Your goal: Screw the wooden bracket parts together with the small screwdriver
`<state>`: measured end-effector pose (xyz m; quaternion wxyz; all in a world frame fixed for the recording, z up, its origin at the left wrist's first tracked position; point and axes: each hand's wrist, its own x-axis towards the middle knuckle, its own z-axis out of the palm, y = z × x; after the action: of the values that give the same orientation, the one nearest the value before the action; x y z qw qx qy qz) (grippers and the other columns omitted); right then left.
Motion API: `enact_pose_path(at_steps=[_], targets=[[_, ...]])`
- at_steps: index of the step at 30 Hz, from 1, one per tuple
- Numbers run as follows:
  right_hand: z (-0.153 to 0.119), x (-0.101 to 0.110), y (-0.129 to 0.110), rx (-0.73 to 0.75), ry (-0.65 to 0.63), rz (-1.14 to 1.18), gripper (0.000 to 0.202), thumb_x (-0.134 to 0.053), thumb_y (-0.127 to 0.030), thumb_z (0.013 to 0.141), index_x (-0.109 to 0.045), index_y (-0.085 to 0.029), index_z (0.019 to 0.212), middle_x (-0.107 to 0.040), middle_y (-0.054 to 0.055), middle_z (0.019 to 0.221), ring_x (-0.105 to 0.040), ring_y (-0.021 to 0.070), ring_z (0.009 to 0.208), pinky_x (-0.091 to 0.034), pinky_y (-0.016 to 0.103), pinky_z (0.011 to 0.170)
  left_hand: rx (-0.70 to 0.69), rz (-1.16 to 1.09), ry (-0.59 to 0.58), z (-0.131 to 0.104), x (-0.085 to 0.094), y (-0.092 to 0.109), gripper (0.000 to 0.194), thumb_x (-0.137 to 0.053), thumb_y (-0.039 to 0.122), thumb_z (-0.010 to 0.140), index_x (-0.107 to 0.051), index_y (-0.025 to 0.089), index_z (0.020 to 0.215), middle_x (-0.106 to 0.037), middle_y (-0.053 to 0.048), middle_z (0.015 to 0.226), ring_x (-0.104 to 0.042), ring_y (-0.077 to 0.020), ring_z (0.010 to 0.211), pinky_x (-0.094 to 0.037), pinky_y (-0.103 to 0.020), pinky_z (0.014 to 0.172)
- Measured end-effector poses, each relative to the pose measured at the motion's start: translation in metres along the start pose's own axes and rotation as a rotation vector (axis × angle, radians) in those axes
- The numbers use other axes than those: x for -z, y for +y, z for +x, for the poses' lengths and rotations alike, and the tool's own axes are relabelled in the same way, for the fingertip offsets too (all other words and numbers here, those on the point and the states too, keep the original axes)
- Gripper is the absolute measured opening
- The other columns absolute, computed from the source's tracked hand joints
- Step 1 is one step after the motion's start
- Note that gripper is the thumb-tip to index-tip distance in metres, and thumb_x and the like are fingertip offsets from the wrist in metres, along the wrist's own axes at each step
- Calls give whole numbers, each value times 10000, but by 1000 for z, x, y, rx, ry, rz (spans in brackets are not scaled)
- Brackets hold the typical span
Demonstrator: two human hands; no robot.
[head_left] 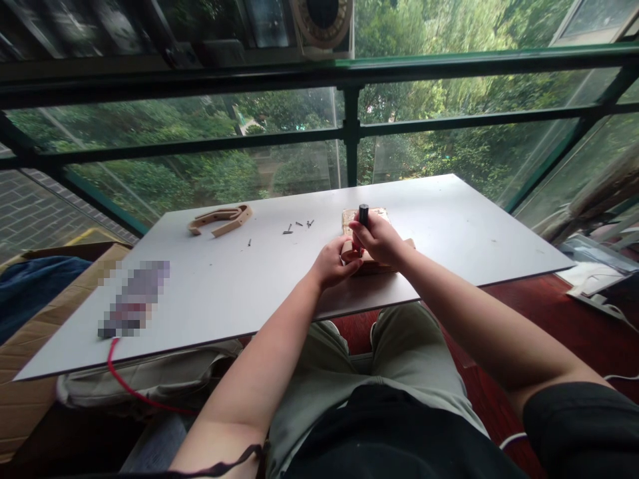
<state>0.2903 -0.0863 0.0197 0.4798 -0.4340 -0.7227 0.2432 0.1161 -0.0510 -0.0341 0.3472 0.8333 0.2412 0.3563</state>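
My right hand (378, 238) is closed around the black handle of a screwdriver (364, 214), held upright over a tan wooden piece (347, 250) near the table's front edge. My left hand (330, 262) grips the left end of that wooden piece, its fingers close to the screwdriver's lower end. The tip and whatever it touches are hidden by my hands. Just behind lies a pale, rough-surfaced block (350, 217), partly covered by my right hand. Several dark screws (298, 224) lie loose on the table to the left.
The white table (249, 286) stands against a green-framed window. At its far left rests a curved tan wooden part (227, 219) with holes. A blurred-out device (134, 299) with a red cable (127, 382) lies near the left edge. A cardboard box (30, 332) stands beside the table.
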Motion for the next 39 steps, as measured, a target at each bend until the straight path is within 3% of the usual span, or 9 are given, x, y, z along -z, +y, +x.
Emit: enact_pose_path(at_steps=[6, 12, 16, 18, 22, 27, 34, 39], targets=[[-1, 0, 0, 1, -11, -6, 267, -520, -471, 978, -475, -223, 888, -599, -20, 638, -574, 159, 597, -440, 308, 648, 16, 37, 40, 0, -2, 4, 324, -713, 362, 805, -635, 179, 1060, -715, -57, 953, -663, -213, 844, -537, -332, 793], [0, 8, -12, -44, -70, 51, 283, -554, -464, 962, -480, -216, 849, -598, -33, 613, -568, 130, 555, -442, 276, 605, 34, 52, 165, 1, -9, 9, 278, -650, 463, 879, -640, 187, 907, -684, -26, 845, -628, -179, 793, -517, -306, 780], [5, 24, -22, -62, -233, 35, 262, -561, -458, 956, -531, -200, 987, -678, 7, 770, -596, 132, 622, -448, 269, 598, 50, 25, 176, 2, -13, 11, 239, -634, 430, 896, -642, 191, 891, -699, -22, 863, -641, -170, 790, -529, -302, 796], [9, 36, -30, -51, -244, 21, 273, -551, -438, 957, -539, -201, 1091, -680, 20, 870, -587, 124, 636, -445, 267, 589, 72, 38, 183, 1, -13, 11, 218, -634, 415, 891, -634, 196, 895, -698, -19, 872, -643, -170, 788, -535, -306, 798], [20, 60, -53, 59, -245, -50, 343, -575, -208, 887, -553, -205, 1230, -677, 43, 1052, -543, 92, 647, -423, 254, 600, 99, 44, 199, 1, -14, 11, 188, -639, 390, 884, -613, 206, 853, -693, -14, 840, -654, -177, 787, -548, -321, 810], [33, 76, -76, 112, -400, -378, 290, -579, -79, 827, -724, -195, 1050, -673, -3, 789, -508, 95, 621, -357, 256, 615, 103, 45, 201, 1, -14, 11, 169, -650, 372, 877, -633, 205, 882, -724, -35, 913, -678, -193, 833, -559, -338, 823], [45, 73, -83, 106, -354, -660, 61, -684, -204, 845, -741, -184, 846, -578, -9, 622, -413, 101, 558, -265, 288, 605, 95, 60, 231, -1, -18, 3, 152, -652, 324, 866, -645, 197, 948, -737, -63, 989, -694, -205, 923, -559, -360, 898], [39, 61, -80, 123, -275, -758, 212, -673, -395, 866, -660, -198, 790, -556, 4, 614, -365, 118, 545, -208, 303, 580, 104, 90, 203, -5, -17, 9, 164, -654, 315, 859, -640, 207, 982, -732, -64, 1031, -694, -209, 967, -551, -362, 919]])
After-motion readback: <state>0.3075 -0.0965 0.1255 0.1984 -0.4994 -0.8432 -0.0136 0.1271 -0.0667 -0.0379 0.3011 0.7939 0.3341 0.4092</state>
